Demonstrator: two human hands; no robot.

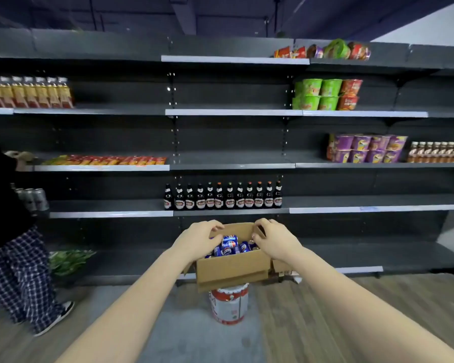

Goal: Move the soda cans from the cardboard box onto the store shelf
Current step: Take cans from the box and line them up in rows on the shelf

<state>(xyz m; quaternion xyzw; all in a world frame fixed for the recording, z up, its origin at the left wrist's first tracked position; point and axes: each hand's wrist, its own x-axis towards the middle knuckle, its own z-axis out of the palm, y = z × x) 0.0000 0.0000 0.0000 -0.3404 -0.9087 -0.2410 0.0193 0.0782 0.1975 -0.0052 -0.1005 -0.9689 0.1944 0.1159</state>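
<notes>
A red-and-white bucket (230, 306) on the floor carries the cardboard box (233, 269), with the blue soda cans (230, 243) lying inside it. The left hand (199, 239) curls its fingers over the box's left rim, the right hand (275, 239) over its right rim. Behind stands the store shelf (351, 204), holding a row of dark bottles (223, 197).

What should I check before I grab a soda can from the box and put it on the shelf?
1. Cans reachable: ok, blue soda cans show in the open cardboard box.
2. Box steady: cannot tell, it sits on a narrower bucket.
3. Hands free: not ok, left hand and right hand both hold the box's rim.
4. Shelf room: ok, the shelf right of the bottles is bare.
5. Other person: ok, standing off to the left.
</notes>
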